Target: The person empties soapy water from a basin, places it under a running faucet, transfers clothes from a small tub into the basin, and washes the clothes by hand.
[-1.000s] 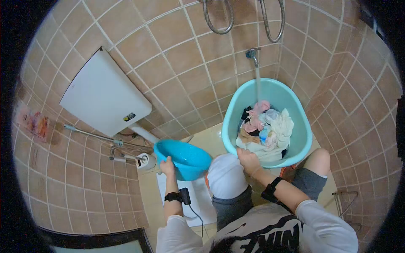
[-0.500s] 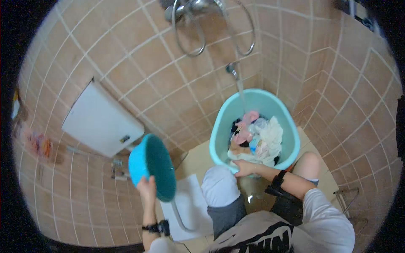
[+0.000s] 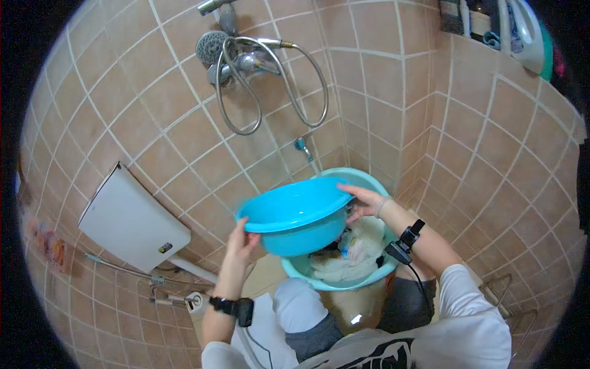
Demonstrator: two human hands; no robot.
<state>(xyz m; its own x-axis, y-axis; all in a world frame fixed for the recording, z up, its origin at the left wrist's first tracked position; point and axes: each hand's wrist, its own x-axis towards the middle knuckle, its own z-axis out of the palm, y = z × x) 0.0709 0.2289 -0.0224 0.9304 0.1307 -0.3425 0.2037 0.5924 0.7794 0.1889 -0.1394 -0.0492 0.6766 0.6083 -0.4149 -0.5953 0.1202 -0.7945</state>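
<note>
A bright blue plastic basin (image 3: 301, 237) is held up in the air, tilted, between my two hands. My left hand (image 3: 241, 241) grips its rim at the left. On the other side my right hand (image 3: 362, 202) has its fingers round the rim. Below and behind it stands a larger pale turquoise tub (image 3: 335, 284) on the floor. White clothes (image 3: 362, 249) and a few darker pieces lie in this tub, partly covered by the basin. Water runs from a small wall tap (image 3: 301, 145) toward the tub.
A shower head (image 3: 212, 47) with a looped metal hose hangs on the tiled wall. At left is a white cistern (image 3: 135, 218) with pipes below. Bottles (image 3: 527, 37) stand on a ledge at upper right. My knees flank the tub.
The blue basin has moved right, from my left side to over the turquoise tub. My right hand has left the tub's rim and taken hold of the basin. The view has shifted too.
</note>
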